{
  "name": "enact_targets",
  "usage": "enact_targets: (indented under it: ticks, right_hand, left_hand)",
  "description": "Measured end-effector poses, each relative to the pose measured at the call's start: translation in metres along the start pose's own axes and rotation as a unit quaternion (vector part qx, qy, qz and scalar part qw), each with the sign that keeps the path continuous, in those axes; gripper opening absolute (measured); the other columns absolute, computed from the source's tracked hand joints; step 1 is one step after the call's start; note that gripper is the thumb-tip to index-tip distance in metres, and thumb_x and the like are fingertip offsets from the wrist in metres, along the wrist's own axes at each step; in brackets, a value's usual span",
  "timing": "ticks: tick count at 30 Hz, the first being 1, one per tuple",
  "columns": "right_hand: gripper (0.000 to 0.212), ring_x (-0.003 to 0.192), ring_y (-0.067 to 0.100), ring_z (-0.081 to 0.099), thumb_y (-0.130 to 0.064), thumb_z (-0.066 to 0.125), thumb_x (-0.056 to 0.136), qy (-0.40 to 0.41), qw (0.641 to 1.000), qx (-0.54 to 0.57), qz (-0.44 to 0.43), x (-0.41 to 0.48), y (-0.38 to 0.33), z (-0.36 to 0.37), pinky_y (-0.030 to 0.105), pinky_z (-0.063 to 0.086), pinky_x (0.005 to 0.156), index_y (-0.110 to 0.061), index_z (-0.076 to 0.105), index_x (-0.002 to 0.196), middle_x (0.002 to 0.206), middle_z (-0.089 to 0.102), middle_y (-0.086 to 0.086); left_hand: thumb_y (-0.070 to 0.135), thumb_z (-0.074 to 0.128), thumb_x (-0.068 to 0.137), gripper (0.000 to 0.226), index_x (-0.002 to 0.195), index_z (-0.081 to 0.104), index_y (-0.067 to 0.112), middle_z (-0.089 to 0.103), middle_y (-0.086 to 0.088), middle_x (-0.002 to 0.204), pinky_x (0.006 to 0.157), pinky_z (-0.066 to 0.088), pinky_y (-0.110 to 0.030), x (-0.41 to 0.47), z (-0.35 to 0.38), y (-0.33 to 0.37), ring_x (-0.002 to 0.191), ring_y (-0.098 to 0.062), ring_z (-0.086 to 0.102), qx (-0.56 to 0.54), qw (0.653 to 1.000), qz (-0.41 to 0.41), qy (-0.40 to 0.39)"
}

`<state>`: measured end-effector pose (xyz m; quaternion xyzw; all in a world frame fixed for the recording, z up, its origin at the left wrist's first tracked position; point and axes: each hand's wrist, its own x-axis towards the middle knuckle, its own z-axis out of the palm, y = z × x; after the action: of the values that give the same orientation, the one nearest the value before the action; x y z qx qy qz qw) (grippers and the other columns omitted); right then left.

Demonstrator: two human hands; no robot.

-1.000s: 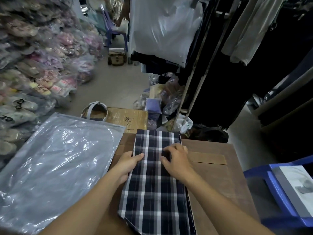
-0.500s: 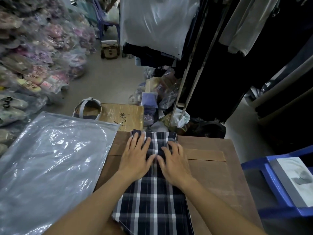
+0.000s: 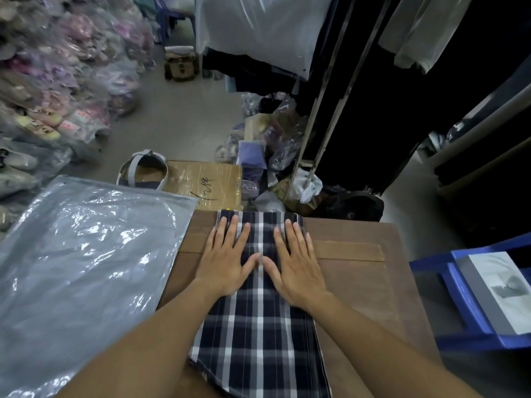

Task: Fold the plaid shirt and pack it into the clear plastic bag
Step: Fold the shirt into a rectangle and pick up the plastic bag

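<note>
Plaid shirt folded to narrow strip on tabletop. Left hand, right hand spread flat, pressing. Clear plastic bag alongside; cross-fold and bagging remain.

Grey concrete floor running up the middle, dim light all round. Bagged slippers heaped high on the left. A metal clothes rack on the right, dark garments hanging from it. A taped cardboard box beyond the brown table, loose packets piled behind it. Blue plastic chair at the far right edge.
</note>
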<state>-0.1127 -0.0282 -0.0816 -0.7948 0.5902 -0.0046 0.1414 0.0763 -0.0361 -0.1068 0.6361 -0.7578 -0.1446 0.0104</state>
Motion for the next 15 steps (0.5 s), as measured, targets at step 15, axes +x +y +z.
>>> enact_targets:
  ticks: [15]
  right_hand:
    - [0.049, 0.138, 0.017, 0.027, -0.049, 0.043, 0.097, 0.077, 0.985, 0.151, 0.041, -0.107, -0.011, 0.003, 0.041, 0.033, 0.115, -0.020, 0.042, 0.137, 0.148, 0.032, -0.001]
  left_hand:
    - [0.053, 0.027, 0.100, 0.058, 0.146, 0.037, 0.020, 0.030, -0.012, 0.155, 0.116, 0.018, -0.050, 0.018, -0.034, 0.007, 0.143, -0.031, 0.023, -0.013, 1.000, -0.026, -0.002]
